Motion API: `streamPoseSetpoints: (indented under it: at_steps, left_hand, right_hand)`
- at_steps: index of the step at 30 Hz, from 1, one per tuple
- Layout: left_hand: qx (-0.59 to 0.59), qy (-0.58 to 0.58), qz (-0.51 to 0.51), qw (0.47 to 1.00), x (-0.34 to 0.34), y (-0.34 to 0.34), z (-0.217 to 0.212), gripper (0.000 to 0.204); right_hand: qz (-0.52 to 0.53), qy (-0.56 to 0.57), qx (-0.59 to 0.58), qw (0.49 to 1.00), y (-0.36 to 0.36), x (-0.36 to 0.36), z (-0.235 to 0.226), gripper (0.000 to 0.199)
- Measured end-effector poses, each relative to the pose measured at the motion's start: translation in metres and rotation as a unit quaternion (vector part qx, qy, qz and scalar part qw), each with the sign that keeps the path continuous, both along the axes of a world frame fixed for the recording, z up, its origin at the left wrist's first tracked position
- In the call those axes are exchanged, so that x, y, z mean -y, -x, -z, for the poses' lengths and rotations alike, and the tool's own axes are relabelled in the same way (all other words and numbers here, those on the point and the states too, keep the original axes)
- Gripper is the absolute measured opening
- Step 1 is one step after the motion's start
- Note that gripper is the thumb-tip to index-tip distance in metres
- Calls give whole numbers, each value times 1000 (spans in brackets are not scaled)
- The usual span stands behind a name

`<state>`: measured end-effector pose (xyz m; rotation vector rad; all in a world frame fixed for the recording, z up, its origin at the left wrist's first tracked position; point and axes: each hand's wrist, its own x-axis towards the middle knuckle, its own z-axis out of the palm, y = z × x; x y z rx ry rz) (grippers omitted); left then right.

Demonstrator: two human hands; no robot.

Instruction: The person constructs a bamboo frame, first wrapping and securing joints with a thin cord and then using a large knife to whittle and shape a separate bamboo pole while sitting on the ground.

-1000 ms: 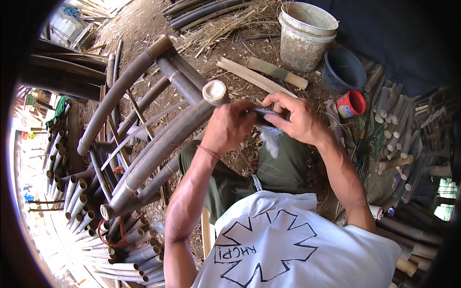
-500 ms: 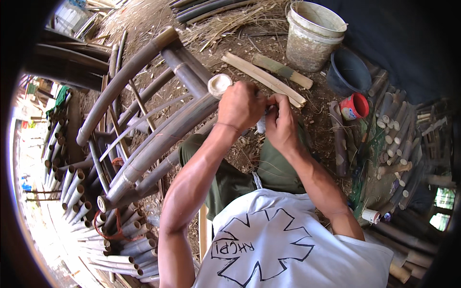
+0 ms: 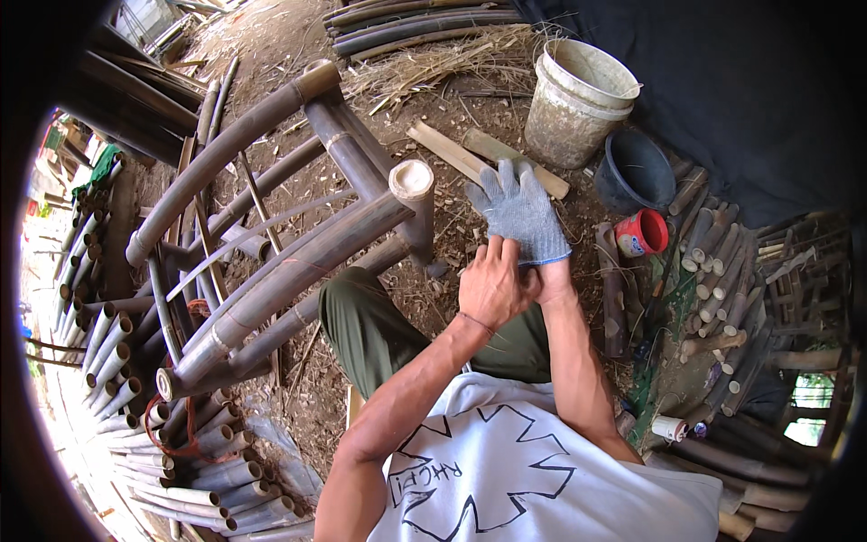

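Observation:
A grey knitted work glove (image 3: 533, 228) with a blue-edged cuff covers my right hand (image 3: 522, 210), whose fingers point away from me and are spread. At the cuff, my left hand (image 3: 492, 287) is bare, its fingers bent and pinching the glove's edge near the right wrist. Both hands are above my lap. Just left of them stands a dark bamboo frame (image 3: 298, 275), like part of a chair, with a pale cut end on its nearest post (image 3: 412, 180).
Beyond the glove lie split bamboo pieces (image 3: 449, 149). A dirty white bucket (image 3: 573, 117), a dark bucket (image 3: 637, 172) and a red tin (image 3: 642, 233) stand to the right. Cut bamboo poles are stacked at the left (image 3: 217, 479) and right (image 3: 722, 298).
The glove now shows fully on my right hand, with its fingers spread out; before, both hands were close together and bare-looking. My left hand has moved nearer to me, to the cuff.

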<state>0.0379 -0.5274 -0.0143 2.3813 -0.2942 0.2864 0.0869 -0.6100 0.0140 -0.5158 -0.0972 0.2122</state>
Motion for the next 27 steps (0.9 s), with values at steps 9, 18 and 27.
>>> streamPoseSetpoints:
  at_steps: [9, 18, 27]
  left_hand:
    - [153, -76, 215, 962, -10, -6, 15, 18]
    - [93, 43, 185, 977, -12, 20, 46, 17]
    - [91, 101, 122, 983, 3, 6, 26, 12]
  right_hand:
    - [-26, -403, -100, 909, -46, 50, 102, 42]
    - [25, 37, 72, 996, -47, 35, 132, 24]
    - [-80, -61, -161, 982, -62, 42, 138, 26]
